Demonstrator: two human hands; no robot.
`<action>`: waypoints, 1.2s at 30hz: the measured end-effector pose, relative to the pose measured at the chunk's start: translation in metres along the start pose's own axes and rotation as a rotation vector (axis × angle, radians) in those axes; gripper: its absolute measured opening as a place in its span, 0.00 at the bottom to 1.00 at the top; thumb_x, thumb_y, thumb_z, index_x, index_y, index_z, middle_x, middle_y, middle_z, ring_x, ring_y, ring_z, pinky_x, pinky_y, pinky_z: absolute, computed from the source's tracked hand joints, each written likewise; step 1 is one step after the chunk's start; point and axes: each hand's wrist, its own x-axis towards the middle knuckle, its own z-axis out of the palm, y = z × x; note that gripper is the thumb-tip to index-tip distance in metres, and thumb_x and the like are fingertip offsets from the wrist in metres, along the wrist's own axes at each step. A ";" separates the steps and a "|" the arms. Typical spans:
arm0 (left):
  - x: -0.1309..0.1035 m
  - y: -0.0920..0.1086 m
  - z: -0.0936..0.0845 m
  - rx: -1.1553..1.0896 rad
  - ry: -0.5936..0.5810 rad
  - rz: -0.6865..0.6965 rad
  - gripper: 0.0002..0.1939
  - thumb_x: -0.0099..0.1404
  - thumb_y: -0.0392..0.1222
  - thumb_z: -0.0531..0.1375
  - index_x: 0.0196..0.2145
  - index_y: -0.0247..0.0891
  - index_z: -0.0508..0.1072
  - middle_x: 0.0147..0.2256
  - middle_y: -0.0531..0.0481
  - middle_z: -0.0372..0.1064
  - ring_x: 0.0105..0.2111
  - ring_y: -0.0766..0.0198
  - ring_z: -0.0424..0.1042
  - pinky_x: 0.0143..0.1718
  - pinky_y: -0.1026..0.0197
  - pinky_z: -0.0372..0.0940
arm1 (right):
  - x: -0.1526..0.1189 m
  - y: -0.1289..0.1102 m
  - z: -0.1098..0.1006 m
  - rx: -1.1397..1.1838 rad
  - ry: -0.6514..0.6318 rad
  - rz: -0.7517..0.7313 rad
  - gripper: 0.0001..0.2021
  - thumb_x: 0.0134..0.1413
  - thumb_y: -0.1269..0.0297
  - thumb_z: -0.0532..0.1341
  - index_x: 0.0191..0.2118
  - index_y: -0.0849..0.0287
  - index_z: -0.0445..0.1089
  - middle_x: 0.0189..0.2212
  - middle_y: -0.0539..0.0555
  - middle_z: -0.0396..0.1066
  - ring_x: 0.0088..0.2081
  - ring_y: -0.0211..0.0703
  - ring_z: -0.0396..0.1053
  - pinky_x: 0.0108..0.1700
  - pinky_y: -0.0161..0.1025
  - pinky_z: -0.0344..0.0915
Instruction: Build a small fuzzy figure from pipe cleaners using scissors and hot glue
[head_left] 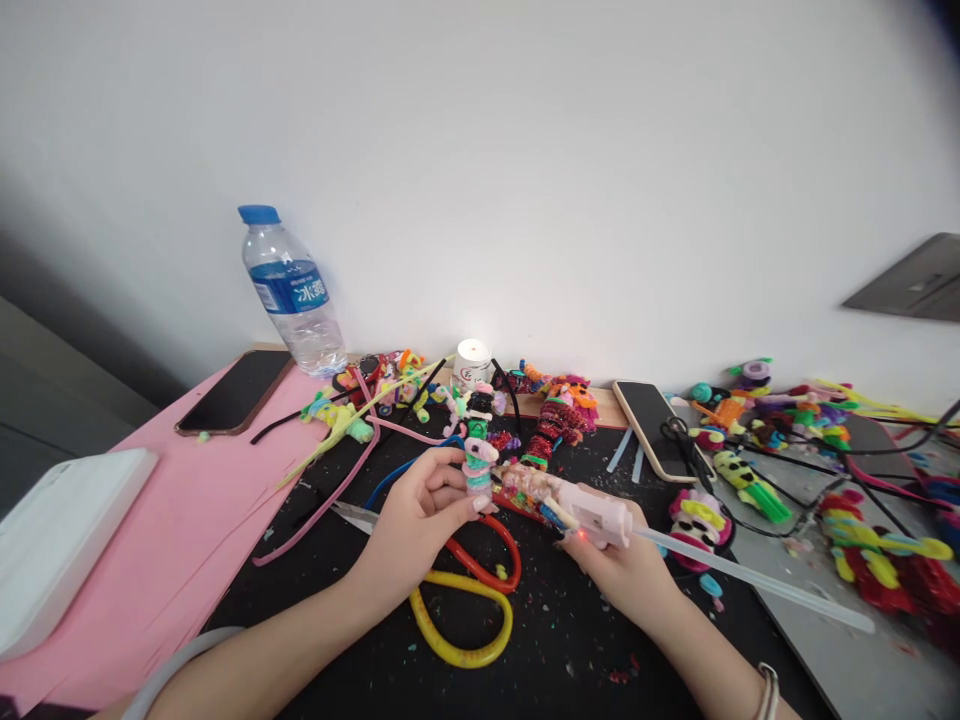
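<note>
Between the thumb and fingers of my left hand is a small pipe-cleaner figure, banded in teal, white and pink, held upright. My right hand grips a pale pink hot glue gun with a small red light on it. A long translucent glue stick sticks out of its back end. The gun's nozzle end points left, close beside the figure; whether they touch I cannot tell. Under my left hand lie scissors with red and yellow handles, their blades partly hidden by the hand.
A water bottle leans at the wall near a dark phone. Behind my hands are a white cup, loose pipe cleaners and a glittery red figure. Rightward lie another phone, black cable and several colourful figures. A white box stands left.
</note>
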 end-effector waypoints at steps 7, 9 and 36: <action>0.000 0.002 -0.002 -0.013 0.042 0.010 0.18 0.56 0.37 0.64 0.42 0.38 0.63 0.30 0.54 0.71 0.33 0.64 0.75 0.37 0.63 0.69 | -0.003 0.011 -0.004 0.001 0.178 0.135 0.11 0.53 0.58 0.56 0.30 0.57 0.71 0.20 0.50 0.70 0.21 0.41 0.66 0.24 0.34 0.63; 0.000 0.003 -0.002 -0.011 0.063 0.000 0.18 0.56 0.38 0.65 0.43 0.38 0.63 0.30 0.54 0.71 0.34 0.63 0.75 0.37 0.63 0.69 | 0.000 0.012 -0.008 -0.063 0.271 0.210 0.11 0.54 0.58 0.56 0.35 0.58 0.71 0.24 0.51 0.73 0.25 0.43 0.69 0.27 0.35 0.65; 0.000 0.009 0.000 0.062 0.182 0.050 0.18 0.58 0.42 0.63 0.44 0.39 0.62 0.35 0.52 0.71 0.34 0.64 0.73 0.36 0.63 0.68 | 0.017 0.020 -0.026 -0.672 0.370 0.294 0.18 0.51 0.63 0.56 0.48 0.64 0.65 0.38 0.63 0.65 0.42 0.58 0.63 0.43 0.49 0.61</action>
